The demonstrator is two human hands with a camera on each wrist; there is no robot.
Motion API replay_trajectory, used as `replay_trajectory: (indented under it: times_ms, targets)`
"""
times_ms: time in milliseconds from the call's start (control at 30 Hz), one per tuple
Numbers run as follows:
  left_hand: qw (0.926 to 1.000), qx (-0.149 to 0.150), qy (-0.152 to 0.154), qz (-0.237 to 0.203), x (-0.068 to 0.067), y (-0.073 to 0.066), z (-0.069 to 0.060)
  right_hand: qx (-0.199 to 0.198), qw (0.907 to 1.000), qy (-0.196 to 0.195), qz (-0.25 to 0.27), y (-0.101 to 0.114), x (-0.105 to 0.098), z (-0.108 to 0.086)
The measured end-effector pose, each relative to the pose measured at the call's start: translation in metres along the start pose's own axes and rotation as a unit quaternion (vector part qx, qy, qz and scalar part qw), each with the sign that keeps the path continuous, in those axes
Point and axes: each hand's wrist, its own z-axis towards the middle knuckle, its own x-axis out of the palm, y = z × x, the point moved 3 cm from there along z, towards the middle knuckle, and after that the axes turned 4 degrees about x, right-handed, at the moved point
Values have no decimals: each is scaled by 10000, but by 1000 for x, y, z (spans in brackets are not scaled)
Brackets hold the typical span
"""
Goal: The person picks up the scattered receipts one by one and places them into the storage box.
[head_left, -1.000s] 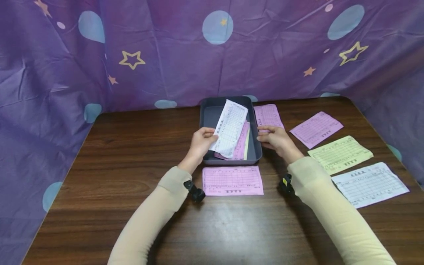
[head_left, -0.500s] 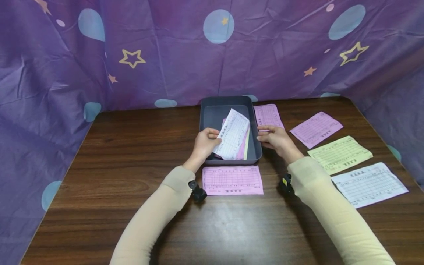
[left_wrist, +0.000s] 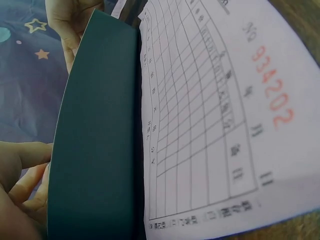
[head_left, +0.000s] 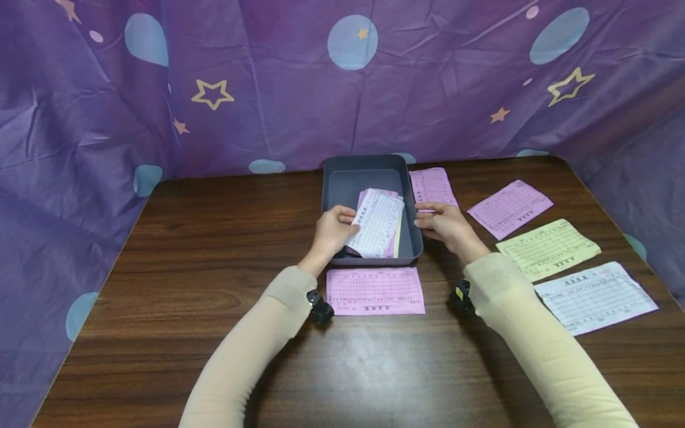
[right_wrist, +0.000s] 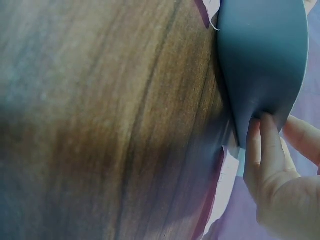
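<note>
In the head view, a dark grey tray stands at the middle of the table's far side. My left hand reaches over its left rim and pinches a white printed form by its lower left edge. That form lies tilted over a pink form and a pale green one, partly covering both. With fairly straight fingers, my right hand touches the tray's right wall from outside. In the right wrist view, the fingers rest against the outer wall, thumb near the rim.
A pink form lies before the tray. To its right are two more pink forms, and a tilted pink form. A green form and a white form lie along the right. A purple curtain hangs behind.
My left hand has moved slightly right and lowered the white form onto the papers in the tray, uncovering the pink one's top edge. The right hand has stayed at the tray's wall.
</note>
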Motion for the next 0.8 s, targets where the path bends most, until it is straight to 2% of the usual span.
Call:
replay_trajectory:
  times_ms: [433,800]
  targets:
    - [9994,333,-4,-77,-12,-2,-2,-8,10000,14,77,1,0,0]
    - [9984,475,154,-264,-43,-2,-22,23,10000,-20,60,1,0,1]
